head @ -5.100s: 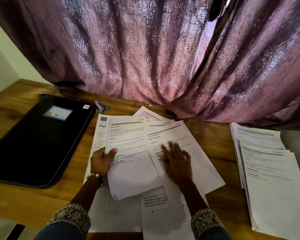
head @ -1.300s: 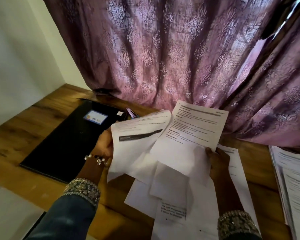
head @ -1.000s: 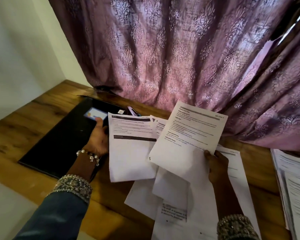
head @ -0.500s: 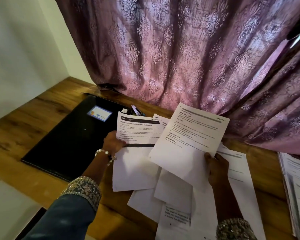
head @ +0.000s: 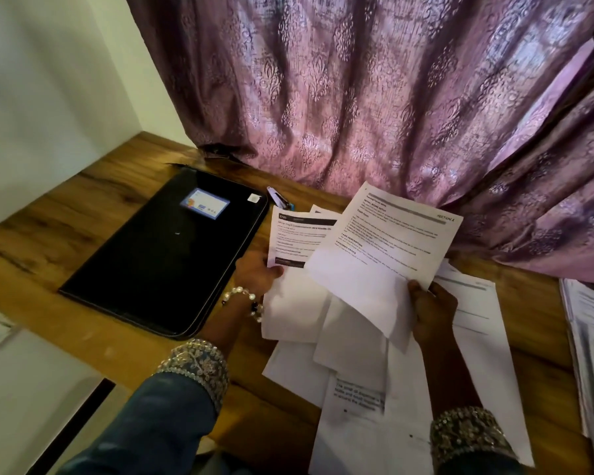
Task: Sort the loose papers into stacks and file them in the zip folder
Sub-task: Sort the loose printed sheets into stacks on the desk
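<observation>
left hand (head: pixel 256 274) pinches a black-banner sheet (head: pixel 297 248), right hand (head: pixel 431 311) grips the section sheet (head: pixel 384 248) — both lifted so the headers are readable for sorting. loose papers (head: pixel 354 365) still on the table, zip folder (head: pixel 165 248) lies closed at the left.

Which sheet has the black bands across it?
The sheet in the left hand, beside the folder: black-banded sheet. The right hand's sheet carries grey.

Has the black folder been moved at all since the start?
No. The folder lies on the table's left side, its far corner by the curtain's hem, as before; only the camera shifted.
</observation>
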